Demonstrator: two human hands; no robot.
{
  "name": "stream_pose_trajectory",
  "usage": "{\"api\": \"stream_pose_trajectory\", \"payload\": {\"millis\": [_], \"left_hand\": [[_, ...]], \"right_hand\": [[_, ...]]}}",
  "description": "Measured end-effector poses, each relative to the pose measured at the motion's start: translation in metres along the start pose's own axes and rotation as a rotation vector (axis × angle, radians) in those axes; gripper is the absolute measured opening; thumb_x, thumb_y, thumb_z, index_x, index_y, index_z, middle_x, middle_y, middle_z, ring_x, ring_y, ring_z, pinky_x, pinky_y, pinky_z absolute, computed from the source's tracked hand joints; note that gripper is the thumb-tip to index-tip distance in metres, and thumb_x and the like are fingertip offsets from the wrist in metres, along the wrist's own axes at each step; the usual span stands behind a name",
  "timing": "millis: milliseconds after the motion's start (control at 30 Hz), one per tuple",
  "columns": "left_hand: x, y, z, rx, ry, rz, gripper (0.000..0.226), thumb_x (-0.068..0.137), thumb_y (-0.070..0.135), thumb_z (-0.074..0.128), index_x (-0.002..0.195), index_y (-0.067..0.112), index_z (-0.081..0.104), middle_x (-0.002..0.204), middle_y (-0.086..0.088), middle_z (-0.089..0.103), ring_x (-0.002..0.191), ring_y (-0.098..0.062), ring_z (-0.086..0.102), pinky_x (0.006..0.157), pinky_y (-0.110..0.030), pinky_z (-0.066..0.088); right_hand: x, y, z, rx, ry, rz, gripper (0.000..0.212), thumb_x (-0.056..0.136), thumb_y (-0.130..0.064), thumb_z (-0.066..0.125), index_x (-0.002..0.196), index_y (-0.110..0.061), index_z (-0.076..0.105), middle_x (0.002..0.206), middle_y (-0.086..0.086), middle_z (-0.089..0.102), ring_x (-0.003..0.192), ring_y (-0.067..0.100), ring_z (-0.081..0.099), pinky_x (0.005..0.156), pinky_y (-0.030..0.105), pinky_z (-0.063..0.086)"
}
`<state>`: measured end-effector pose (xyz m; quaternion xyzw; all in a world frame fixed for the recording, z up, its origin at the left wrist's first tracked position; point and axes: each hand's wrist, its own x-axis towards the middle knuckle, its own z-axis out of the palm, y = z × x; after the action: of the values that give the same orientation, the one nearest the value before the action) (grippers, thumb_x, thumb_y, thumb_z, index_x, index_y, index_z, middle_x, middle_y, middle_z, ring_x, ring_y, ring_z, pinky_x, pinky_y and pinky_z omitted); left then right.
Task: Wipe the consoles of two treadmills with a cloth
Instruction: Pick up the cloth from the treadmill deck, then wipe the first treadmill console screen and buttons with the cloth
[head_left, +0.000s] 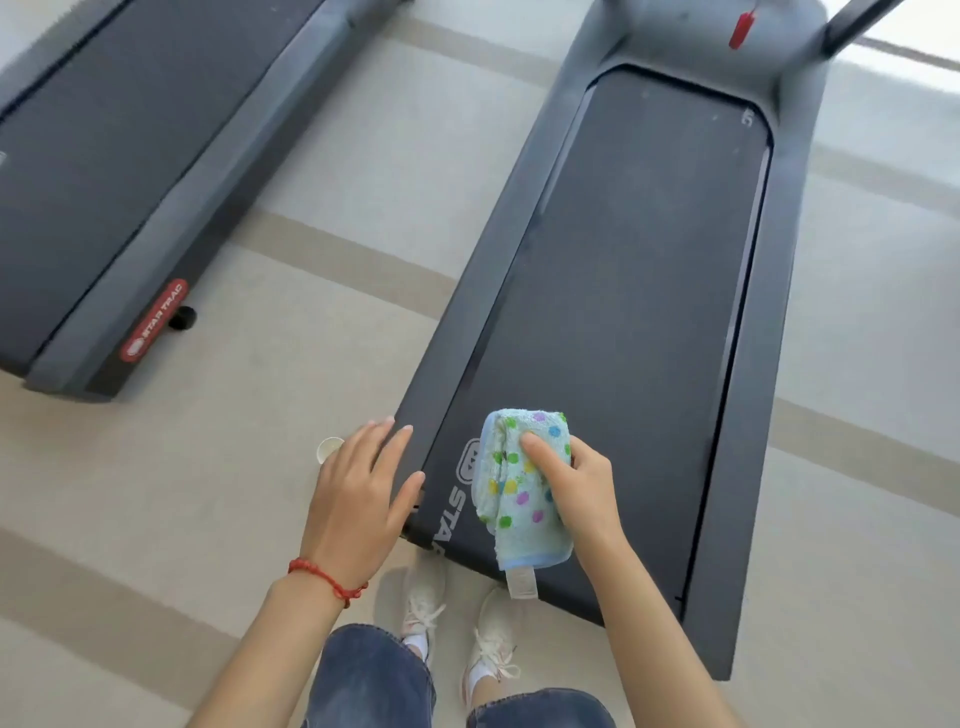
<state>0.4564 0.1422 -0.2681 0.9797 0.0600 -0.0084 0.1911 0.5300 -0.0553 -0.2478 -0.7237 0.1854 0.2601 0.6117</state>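
Cloth in hand, standing at the foot of the near treadmill (649, 291).

The right hand (576, 493) is clamped on a folded, spotted cloth (511, 488) — soft, light terry that should bunch and drape, best gripped mid-fold as here. The left hand (358, 499) hangs empty, fingers spread. A second treadmill (104, 171) lies left; the consoles seem out of view, so wiping looks not yet begun.

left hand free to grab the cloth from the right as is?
Probably yes. The left hand is open and empty, right beside the cloth held in the right hand, with nothing between them.
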Motion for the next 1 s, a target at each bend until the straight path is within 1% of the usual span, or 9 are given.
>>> {"api": "stream_pose_trajectory", "payload": {"millis": [300, 367, 433, 567, 733, 833, 867, 933, 1000], "left_hand": [[-0.079, -0.033, -0.089, -0.034, 0.144, -0.142, 0.067, 0.099, 0.05, 0.014, 0.118, 0.005, 0.06, 0.119, -0.014, 0.06, 0.115, -0.024, 0.044, 0.09, -0.038, 0.043], [-0.096, -0.053, -0.105, -0.032, 0.17, -0.163, 0.066, 0.099, 0.049, 0.014, 0.118, 0.005, 0.06, 0.118, -0.015, 0.061, 0.114, -0.024, 0.043, 0.092, -0.035, 0.037], [-0.111, -0.079, -0.12, -0.034, 0.187, -0.192, 0.065, 0.099, 0.048, 0.015, 0.118, 0.004, 0.059, 0.118, -0.016, 0.06, 0.114, -0.025, 0.043, 0.092, -0.033, 0.031], [-0.143, -0.146, -0.146, -0.031, 0.213, -0.229, 0.056, 0.1, 0.046, 0.016, 0.118, 0.008, 0.053, 0.117, -0.017, 0.061, 0.114, -0.026, 0.043, 0.092, -0.034, 0.03], [-0.178, -0.239, -0.187, 0.01, 0.206, -0.246, 0.065, 0.1, 0.045, 0.013, 0.114, 0.005, 0.061, 0.117, -0.017, 0.061, 0.112, -0.027, 0.044, 0.086, -0.041, 0.048], [-0.196, -0.289, -0.213, 0.044, 0.214, -0.294, 0.056, 0.098, 0.043, 0.023, 0.116, 0.005, 0.06, 0.12, -0.018, 0.06, 0.112, -0.03, 0.05, 0.088, -0.041, 0.046], [-0.2, -0.304, -0.221, 0.048, 0.221, -0.319, 0.053, 0.096, 0.042, 0.028, 0.116, 0.005, 0.061, 0.12, -0.018, 0.06, 0.111, -0.032, 0.052, 0.088, -0.042, 0.046], [-0.206, -0.329, -0.236, 0.06, 0.224, -0.377, 0.058, 0.098, 0.043, 0.023, 0.116, 0.004, 0.062, 0.12, -0.018, 0.06, 0.111, -0.033, 0.053, 0.087, -0.044, 0.047], [-0.207, -0.349, -0.248, 0.056, 0.238, -0.423, 0.064, 0.099, 0.045, 0.015, 0.115, 0.004, 0.062, 0.121, -0.018, 0.059, 0.113, -0.03, 0.048, 0.087, -0.046, 0.047]], "right_hand": [[-0.079, -0.061, 0.068, -0.101, -0.119, -0.072, 0.024, 0.083, -0.03, 0.066, 0.086, -0.007, 0.064, 0.072, 0.001, 0.07, 0.057, 0.007, 0.067, 0.049, 0.018, 0.05], [-0.093, -0.064, 0.095, -0.12, -0.145, -0.057, 0.024, 0.083, -0.03, 0.066, 0.086, -0.007, 0.064, 0.073, 0.003, 0.071, 0.06, 0.011, 0.069, 0.052, 0.021, 0.052], [-0.106, -0.065, 0.127, -0.156, -0.172, -0.053, 0.023, 0.082, -0.031, 0.067, 0.085, -0.008, 0.065, 0.074, 0.004, 0.071, 0.062, 0.014, 0.069, 0.054, 0.024, 0.054], [-0.132, -0.061, 0.206, -0.228, -0.231, -0.052, 0.019, 0.083, -0.029, 0.066, 0.079, -0.01, 0.064, 0.072, 0.004, 0.07, 0.064, 0.016, 0.068, 0.059, 0.027, 0.056], [-0.157, -0.058, 0.318, -0.289, -0.26, -0.008, 0.026, 0.082, -0.03, 0.067, 0.083, -0.005, 0.064, 0.073, 0.007, 0.07, 0.061, 0.016, 0.066, 0.055, 0.025, 0.054], [-0.168, -0.065, 0.373, -0.339, -0.307, -0.001, 0.029, 0.082, -0.032, 0.067, 0.083, -0.003, 0.064, 0.074, 0.009, 0.071, 0.062, 0.018, 0.067, 0.062, 0.032, 0.055], [-0.172, -0.068, 0.389, -0.354, -0.323, -0.011, 0.026, 0.083, -0.031, 0.066, 0.079, -0.006, 0.064, 0.07, 0.007, 0.07, 0.059, 0.016, 0.066, 0.06, 0.031, 0.055], [-0.174, -0.077, 0.417, -0.375, -0.351, -0.045, 0.022, 0.084, -0.029, 0.065, 0.074, -0.01, 0.062, 0.064, 0.003, 0.068, 0.053, 0.011, 0.064, 0.052, 0.024, 0.052], [-0.173, -0.088, 0.443, -0.411, -0.377, -0.079, 0.024, 0.084, -0.03, 0.065, 0.074, -0.009, 0.061, 0.066, 0.005, 0.067, 0.057, 0.015, 0.064, 0.054, 0.025, 0.051]]}}
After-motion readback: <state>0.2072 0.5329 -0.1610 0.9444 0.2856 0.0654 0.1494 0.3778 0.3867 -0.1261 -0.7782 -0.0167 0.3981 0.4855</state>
